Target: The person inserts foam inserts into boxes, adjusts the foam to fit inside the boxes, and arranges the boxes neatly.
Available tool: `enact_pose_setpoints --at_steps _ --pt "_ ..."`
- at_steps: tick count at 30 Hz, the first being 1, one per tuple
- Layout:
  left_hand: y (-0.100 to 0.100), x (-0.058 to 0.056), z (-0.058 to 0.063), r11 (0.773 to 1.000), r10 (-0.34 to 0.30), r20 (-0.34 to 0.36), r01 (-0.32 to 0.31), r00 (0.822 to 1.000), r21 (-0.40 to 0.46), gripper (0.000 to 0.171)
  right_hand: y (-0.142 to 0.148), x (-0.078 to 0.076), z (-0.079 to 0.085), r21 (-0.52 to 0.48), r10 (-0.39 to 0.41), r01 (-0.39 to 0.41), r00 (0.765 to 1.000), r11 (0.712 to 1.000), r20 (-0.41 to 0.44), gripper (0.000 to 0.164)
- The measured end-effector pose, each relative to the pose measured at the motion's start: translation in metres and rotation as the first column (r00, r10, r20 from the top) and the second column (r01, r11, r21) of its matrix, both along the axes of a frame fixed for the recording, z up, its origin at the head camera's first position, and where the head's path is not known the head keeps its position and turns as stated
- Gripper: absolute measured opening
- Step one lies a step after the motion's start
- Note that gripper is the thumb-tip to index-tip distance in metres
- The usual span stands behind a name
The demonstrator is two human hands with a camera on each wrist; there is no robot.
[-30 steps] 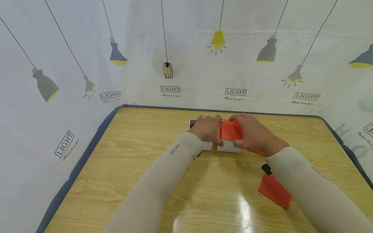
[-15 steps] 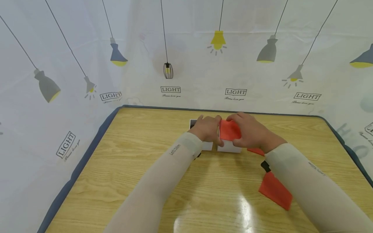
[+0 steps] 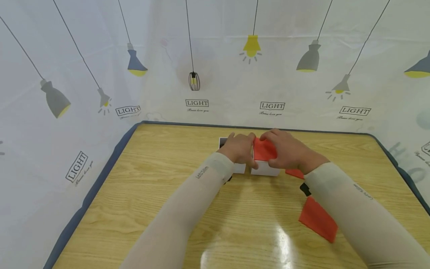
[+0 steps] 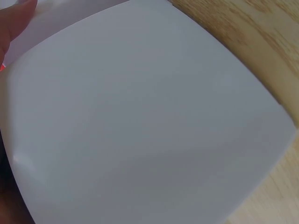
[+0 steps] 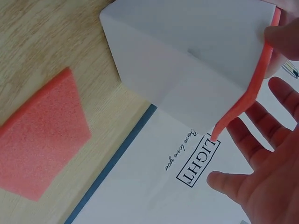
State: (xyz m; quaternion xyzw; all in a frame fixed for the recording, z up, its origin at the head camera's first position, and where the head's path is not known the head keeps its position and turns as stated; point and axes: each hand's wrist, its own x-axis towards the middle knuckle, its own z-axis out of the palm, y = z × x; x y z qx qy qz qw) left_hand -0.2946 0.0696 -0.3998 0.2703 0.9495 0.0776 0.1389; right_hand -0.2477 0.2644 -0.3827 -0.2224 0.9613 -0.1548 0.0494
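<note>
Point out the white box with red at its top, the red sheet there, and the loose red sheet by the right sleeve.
White box [image 3: 265, 170]: head view, on its near wall.
Top red sheet [image 3: 264, 150]: head view, middle of its visible face.
Loose red sheet [image 3: 318, 220]: head view, middle of its upper face.

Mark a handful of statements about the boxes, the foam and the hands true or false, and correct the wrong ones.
1. A red foam sheet lies at the top of the right white box. True.
2. The left white box has red foam walls. False: its outside is white.
3. Two more pieces of red foam lie on the wooden table, a nearer piece and a farther piece. True.
4. The right hand touches the nearer piece. False: it is on the red foam sheet.
5. The wall covering shows printed lamps. True.
</note>
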Motion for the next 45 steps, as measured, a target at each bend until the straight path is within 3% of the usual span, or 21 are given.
enact_pose_setpoints --at_steps 8,20,29,35,45 --pt "0.000 -0.002 -0.002 1.000 -0.004 -0.008 0.004 1.000 0.006 0.096 0.000 0.004 0.005 0.027 -0.024 0.024 1.000 0.999 0.013 0.062" --pt "-0.001 0.001 0.001 1.000 -0.008 0.005 0.008 1.000 -0.005 0.103 0.002 0.017 -0.003 0.034 0.014 -0.012 0.999 0.999 -0.049 0.033" --pt "-0.002 0.002 0.001 1.000 -0.006 -0.008 0.006 1.000 0.001 0.102 -0.001 0.024 -0.010 0.046 0.003 0.000 0.998 0.999 -0.069 0.046" --pt "-0.002 0.002 0.001 1.000 -0.005 0.000 0.005 1.000 -0.009 0.101 -0.001 0.026 -0.016 0.038 0.046 -0.042 0.994 0.998 -0.098 0.044" --pt "-0.002 0.002 0.001 1.000 -0.021 -0.014 0.021 1.000 -0.016 0.104 -0.006 0.022 -0.019 0.085 0.046 -0.036 0.991 0.996 -0.127 0.063"
